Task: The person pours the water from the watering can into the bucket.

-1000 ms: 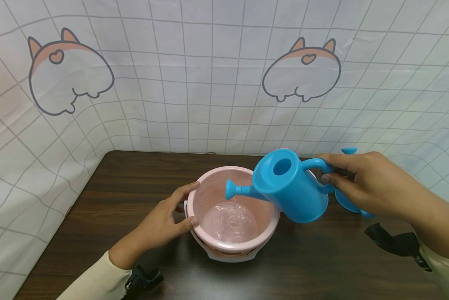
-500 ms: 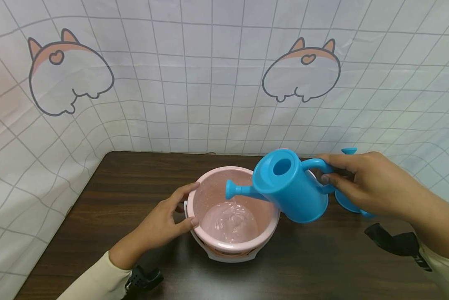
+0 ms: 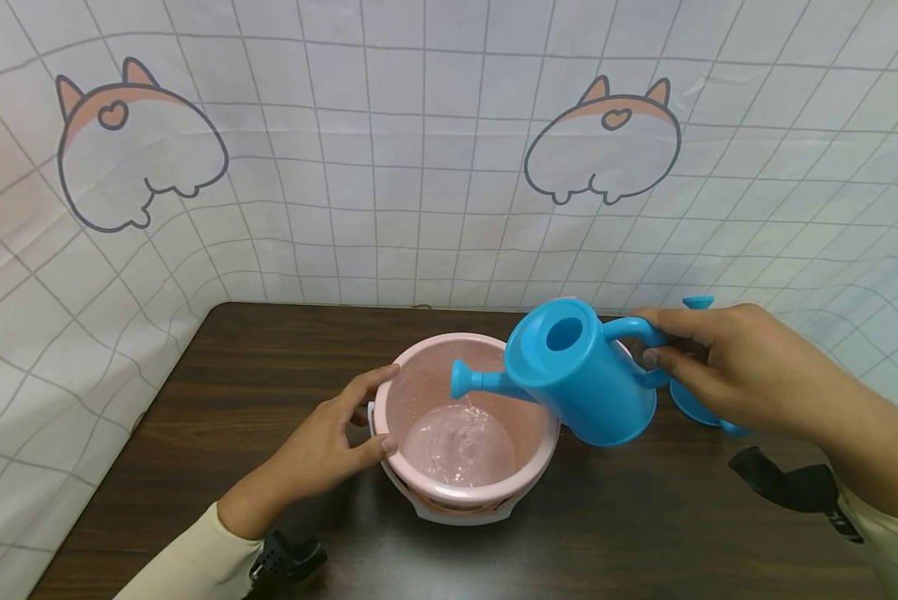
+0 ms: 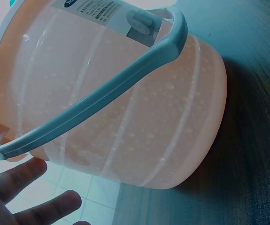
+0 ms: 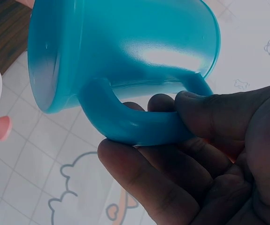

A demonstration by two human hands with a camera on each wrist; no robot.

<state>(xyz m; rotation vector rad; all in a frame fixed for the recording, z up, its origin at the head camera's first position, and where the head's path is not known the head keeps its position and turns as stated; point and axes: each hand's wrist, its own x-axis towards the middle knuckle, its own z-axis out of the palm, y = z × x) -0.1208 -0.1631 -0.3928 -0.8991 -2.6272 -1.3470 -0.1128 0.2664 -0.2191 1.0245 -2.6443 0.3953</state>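
In the head view, my right hand (image 3: 726, 358) grips the handle of a blue watering can (image 3: 599, 375), tipped left over the bucket. The right wrist view shows thumb and fingers around the handle (image 5: 139, 126). A thin stream falls from the spout (image 3: 486, 382) into a pink bucket (image 3: 460, 492), where shallow water (image 3: 460, 446) ripples. My left hand (image 3: 336, 433) holds the bucket's left rim, thumb and index finger over the edge. In the left wrist view, its other fingers (image 4: 50, 206) extend beside the outer wall, near the hanging grey handle (image 4: 88, 105).
Another blue watering can (image 3: 690, 404) stands behind my right hand, mostly hidden. A pink item with a spout (image 5: 2, 127) shows in the right wrist view. The dark wooden table (image 3: 269, 358) meets a white grid-patterned curtain (image 3: 419, 167) at the back.
Both hands, the watering can and the bucket stay in place. Only the falling water and the ripples in the bucket shift.
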